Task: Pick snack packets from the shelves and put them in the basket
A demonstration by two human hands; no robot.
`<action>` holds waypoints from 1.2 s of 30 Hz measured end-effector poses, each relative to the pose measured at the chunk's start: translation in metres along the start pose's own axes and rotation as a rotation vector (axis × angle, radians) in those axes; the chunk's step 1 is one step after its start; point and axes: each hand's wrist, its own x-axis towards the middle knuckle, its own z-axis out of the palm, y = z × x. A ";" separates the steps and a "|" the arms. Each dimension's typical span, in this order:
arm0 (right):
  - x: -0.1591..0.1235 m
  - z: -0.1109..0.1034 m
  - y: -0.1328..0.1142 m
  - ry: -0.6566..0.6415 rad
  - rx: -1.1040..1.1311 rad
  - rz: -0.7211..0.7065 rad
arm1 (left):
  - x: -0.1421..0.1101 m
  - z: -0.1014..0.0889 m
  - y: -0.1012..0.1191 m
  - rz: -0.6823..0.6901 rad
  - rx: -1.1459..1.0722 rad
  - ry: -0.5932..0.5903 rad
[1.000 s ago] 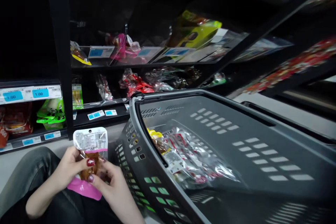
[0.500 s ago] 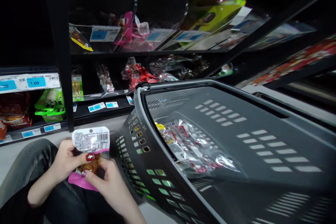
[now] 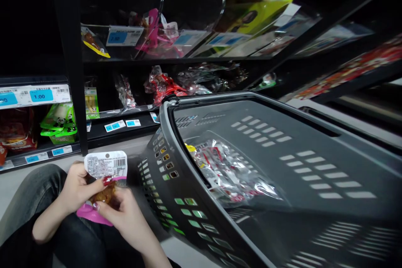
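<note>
Between my two hands is a small snack packet [image 3: 105,165] with a white printed back, a barcode, a pink lower edge and a clear window showing brown food. My left hand [image 3: 75,188] grips its left side, thumb across the front. From the lower right my right hand [image 3: 124,209] pinches it, thumb over the window. The fingers behind the packet are hidden. Just right of my hands stands a grey shopping basket [image 3: 213,213], holding clear plastic packets [image 3: 229,171] with red and white print.
Black shelves hold green panda packets [image 3: 59,119], pink packets [image 3: 153,33], a yellow-green bag [image 3: 251,16] and red packets [image 3: 163,86]. Price labels [image 3: 50,94] line the shelf edges. My bent knee [image 3: 40,188] is at lower left, above a pale floor.
My hands and the packet have shifted slightly left, and the packet is tilted a little differently. The whole view has moved slightly. Both hands keep their grip.
</note>
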 end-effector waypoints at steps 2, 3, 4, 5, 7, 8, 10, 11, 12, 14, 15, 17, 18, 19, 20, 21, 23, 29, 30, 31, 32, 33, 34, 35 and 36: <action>0.001 0.001 0.001 0.000 0.006 0.004 | 0.001 -0.001 0.000 0.004 0.014 -0.002; 0.001 0.001 0.001 0.000 0.006 0.003 | 0.001 -0.001 -0.001 0.008 0.015 -0.008; 0.001 0.001 0.001 -0.002 0.002 -0.001 | 0.001 -0.001 -0.001 0.011 0.013 -0.014; 0.001 0.001 0.001 -0.001 -0.002 -0.005 | 0.001 -0.001 -0.001 0.013 0.010 -0.018; 0.001 0.001 0.000 0.009 -0.016 -0.013 | 0.001 -0.001 -0.001 0.005 0.006 -0.016; 0.001 0.001 0.000 0.013 -0.018 -0.016 | 0.001 -0.001 -0.001 -0.006 0.006 -0.010; 0.001 0.001 -0.001 0.013 -0.013 -0.016 | 0.000 -0.001 -0.002 -0.030 0.003 0.005; 0.001 0.002 -0.002 0.013 -0.009 -0.017 | 0.000 -0.001 -0.002 -0.040 0.001 0.014; 0.001 0.002 -0.002 0.013 -0.005 -0.020 | 0.000 0.000 -0.002 -0.050 -0.002 0.021; 0.001 0.001 -0.003 0.019 0.003 -0.030 | 0.000 0.000 -0.002 -0.063 -0.017 0.032; 0.001 0.001 -0.003 0.023 0.003 -0.037 | 0.000 0.000 -0.003 -0.068 -0.028 0.034; 0.001 0.001 -0.003 0.023 0.004 -0.050 | 0.000 0.001 -0.003 -0.077 -0.057 0.026; 0.001 0.000 -0.003 0.019 0.005 -0.054 | 0.000 0.001 -0.004 -0.079 -0.072 0.022; 0.001 0.000 -0.003 0.016 0.011 -0.055 | 0.000 0.001 -0.004 -0.082 -0.085 0.019; 0.001 0.001 -0.004 0.012 0.023 -0.053 | 0.000 0.002 -0.004 -0.086 -0.096 0.018; 0.001 0.001 -0.004 0.007 0.039 -0.049 | 0.000 0.002 -0.004 -0.092 -0.106 0.020; 0.002 0.001 -0.005 0.004 0.070 -0.042 | 0.000 0.002 -0.004 -0.104 -0.116 0.026; 0.002 0.002 -0.003 0.010 0.064 -0.043 | 0.000 0.002 -0.004 -0.092 -0.096 0.017; 0.002 0.002 -0.003 0.009 0.067 -0.039 | 0.000 0.002 -0.004 -0.084 -0.091 0.015; 0.002 0.002 -0.002 0.009 0.071 -0.036 | 0.000 0.002 -0.003 -0.075 -0.087 0.016; 0.002 0.002 -0.002 0.011 0.075 -0.035 | 0.001 0.002 -0.003 -0.068 -0.084 0.017; 0.002 0.002 -0.001 0.013 0.078 -0.035 | 0.001 0.002 -0.002 -0.064 -0.081 0.017; 0.002 0.002 -0.001 0.016 0.079 -0.036 | 0.001 0.001 -0.001 -0.063 -0.080 0.018; 0.002 0.002 -0.001 0.019 0.079 -0.038 | 0.001 0.001 -0.001 -0.063 -0.080 0.019; 0.002 0.002 -0.001 0.018 0.080 -0.037 | 0.001 0.001 0.000 -0.067 -0.080 0.020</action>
